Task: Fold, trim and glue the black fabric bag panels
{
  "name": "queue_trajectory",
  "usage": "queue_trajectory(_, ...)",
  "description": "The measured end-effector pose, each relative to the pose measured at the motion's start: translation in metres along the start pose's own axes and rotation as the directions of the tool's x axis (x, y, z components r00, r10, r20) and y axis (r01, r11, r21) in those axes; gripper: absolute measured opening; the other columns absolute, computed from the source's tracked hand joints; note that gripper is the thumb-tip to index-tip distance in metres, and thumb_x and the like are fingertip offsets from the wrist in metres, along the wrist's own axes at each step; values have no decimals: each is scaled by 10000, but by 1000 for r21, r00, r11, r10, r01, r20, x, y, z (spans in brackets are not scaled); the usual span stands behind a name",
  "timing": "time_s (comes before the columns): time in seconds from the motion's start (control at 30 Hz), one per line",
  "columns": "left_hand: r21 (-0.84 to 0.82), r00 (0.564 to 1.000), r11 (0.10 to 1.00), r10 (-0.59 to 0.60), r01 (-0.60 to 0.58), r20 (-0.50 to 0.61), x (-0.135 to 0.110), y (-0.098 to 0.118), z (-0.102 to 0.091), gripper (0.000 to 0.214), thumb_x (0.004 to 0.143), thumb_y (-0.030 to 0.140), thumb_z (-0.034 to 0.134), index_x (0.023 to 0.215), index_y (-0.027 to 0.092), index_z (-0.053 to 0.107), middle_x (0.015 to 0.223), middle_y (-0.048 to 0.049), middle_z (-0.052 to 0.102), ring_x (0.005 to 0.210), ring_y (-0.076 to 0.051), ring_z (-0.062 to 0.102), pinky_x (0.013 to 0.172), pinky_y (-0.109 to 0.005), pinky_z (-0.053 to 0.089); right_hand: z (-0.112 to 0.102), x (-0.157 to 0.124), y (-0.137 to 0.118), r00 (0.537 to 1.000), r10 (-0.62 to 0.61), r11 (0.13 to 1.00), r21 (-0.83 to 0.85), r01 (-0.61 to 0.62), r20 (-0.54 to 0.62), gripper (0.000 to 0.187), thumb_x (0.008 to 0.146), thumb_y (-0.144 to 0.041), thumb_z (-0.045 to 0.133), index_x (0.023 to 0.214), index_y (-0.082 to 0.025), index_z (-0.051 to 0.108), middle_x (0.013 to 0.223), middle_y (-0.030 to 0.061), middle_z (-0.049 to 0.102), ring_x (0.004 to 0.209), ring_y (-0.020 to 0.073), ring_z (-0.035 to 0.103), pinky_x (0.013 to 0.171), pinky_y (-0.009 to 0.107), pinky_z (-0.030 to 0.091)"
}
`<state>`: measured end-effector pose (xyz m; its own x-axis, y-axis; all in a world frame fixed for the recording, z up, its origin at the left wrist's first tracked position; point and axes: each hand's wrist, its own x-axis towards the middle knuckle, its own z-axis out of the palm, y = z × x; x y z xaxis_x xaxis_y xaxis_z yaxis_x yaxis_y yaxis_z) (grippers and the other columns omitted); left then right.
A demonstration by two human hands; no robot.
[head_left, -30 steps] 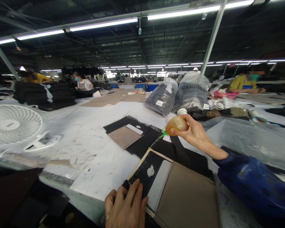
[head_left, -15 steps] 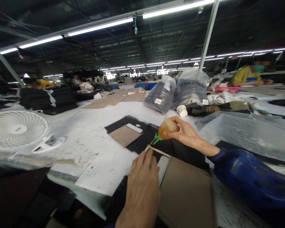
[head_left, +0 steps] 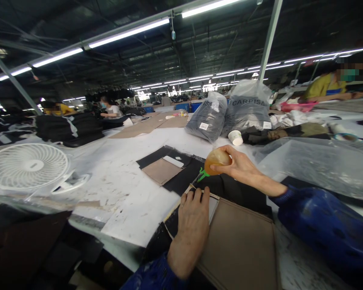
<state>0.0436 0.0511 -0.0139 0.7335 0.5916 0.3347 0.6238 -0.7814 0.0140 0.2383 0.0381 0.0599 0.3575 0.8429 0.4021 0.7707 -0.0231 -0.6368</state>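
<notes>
My right hand (head_left: 240,167) grips a small amber squeeze bottle (head_left: 217,160) with a green nozzle, tilted down to the left over black fabric. My left hand (head_left: 192,215) lies palm down, fingers together, pressing the far corner of a tan and black panel (head_left: 238,245) in front of me. A second tan and black panel (head_left: 162,169) lies further out on the white table (head_left: 121,177).
A white fan (head_left: 28,167) stands at the left. Two grey plastic bags (head_left: 230,112) and a paper cup (head_left: 236,137) sit beyond the bottle. Clear plastic sheeting (head_left: 314,165) covers the right. Black fabric stacks (head_left: 69,129) and other people are further back.
My left hand slid forward from the near edge of the panel to its far corner. The bottle in my right hand came slightly lower and to the left.
</notes>
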Motion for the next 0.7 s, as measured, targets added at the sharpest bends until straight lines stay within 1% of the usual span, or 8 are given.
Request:
queue_trajectory(0.17,10,1000,1000,1,-1,-1,4,1,2,546,865,59,412,1404,147,431,1243,-112,606,1077,-266,552,928,-411,452,0,0,0,1000,15,1000,17,-15,17,454,662,-464,714,1000,-212,546,869,19,663,786,220,625,701,329,486)
queue_trajectory(0.23,6,1000,1000,-9,9,8,5,0,3,503,877,78,415,1372,142,477,1255,-108,602,1096,-276,542,931,-416,453,1,-1,-2,1000,7,1000,10,-7,6,443,658,-449,717,994,-215,546,881,18,663,794,219,624,715,333,485)
queue_trajectory(0.3,3,999,1000,-26,26,28,6,0,3,456,880,89,419,1317,139,543,1303,-103,580,1126,-284,532,944,-418,453,1,-1,-4,1000,9,1000,-23,-10,-24,433,650,-428,727,985,-218,552,881,19,660,801,223,620,724,340,481)
queue_trajectory(0.4,5,998,999,-43,43,41,4,1,5,447,870,72,422,1283,143,578,1358,-96,550,1165,-280,522,966,-408,451,-2,0,-6,994,37,997,-60,-43,-100,434,635,-429,742,972,-222,562,864,27,649,806,233,608,714,349,474)
queue_trajectory(0.47,0,999,999,-41,41,22,4,0,8,427,873,83,429,1264,135,593,1337,-95,573,1165,-273,528,971,-406,455,-5,1,-6,989,47,999,-12,-49,-141,426,639,-441,736,961,-223,564,854,24,640,785,221,603,691,338,475)
queue_trajectory(0.5,-6,999,999,-33,33,9,4,0,10,416,873,93,437,1255,126,599,1316,-98,591,1154,-272,536,967,-410,460,-6,1,-6,988,61,998,34,-57,-139,416,648,-451,725,955,-223,562,835,17,633,740,203,599,655,324,475)
queue_trajectory(0.6,-15,999,1000,-9,8,-35,5,-3,15,397,875,112,445,1233,109,616,1272,-109,623,1098,-275,569,937,-430,485,-7,2,-7,989,142,976,175,-133,-37,420,659,-470,705,958,-219,548,758,-11,605,549,136,534,490,272,431)
queue_trajectory(0.7,-6,997,1000,11,-12,-78,6,-4,17,385,884,114,425,1207,95,633,1249,-114,639,1053,-281,592,905,-442,504,-3,1,-8,979,194,943,265,-204,62,432,640,-446,717,951,-208,535,708,-30,577,486,99,472,416,237,383)
